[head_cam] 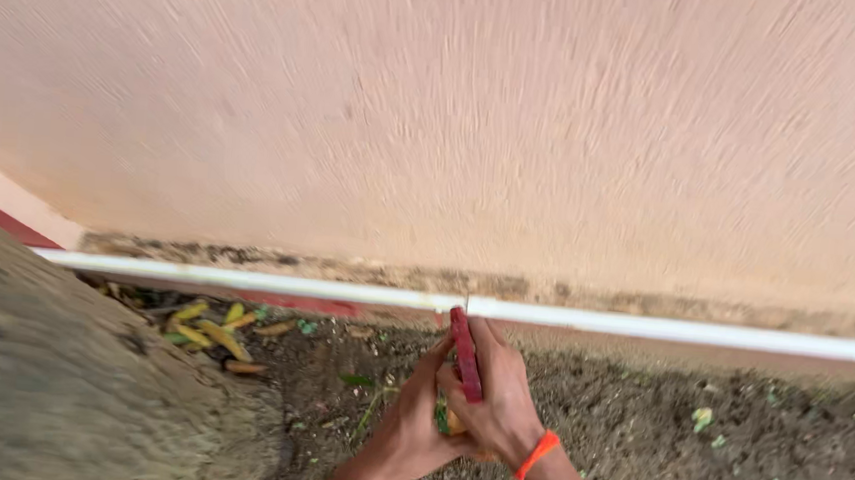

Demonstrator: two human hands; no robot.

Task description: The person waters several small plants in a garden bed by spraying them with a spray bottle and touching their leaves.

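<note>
Both hands meet at bottom centre of frame, just below the white pipe (244, 279) that runs left to right across the middle. R hand (498, 400) is clenched round a red tool (465, 353); the red handle stands nearly upright, w/ its top end right at the pipe, looks like touching it but blur makes it hard to say. Orange band (537, 455) on the R wrist. L hand (415, 420) sits against the R one, fingers curled toward something yellow-green (447, 417) pressed between the two hands; can't tell what it is, or whether L actually grips it. Under the hands: dark soil (685, 428) w/ small green bits, lower right. Yellow leaves (206, 330) lie by the pipe, left of centre. Rough mound (66, 395) fills lower left. Pinkish wall (457, 112) takes the whole upper half
</note>
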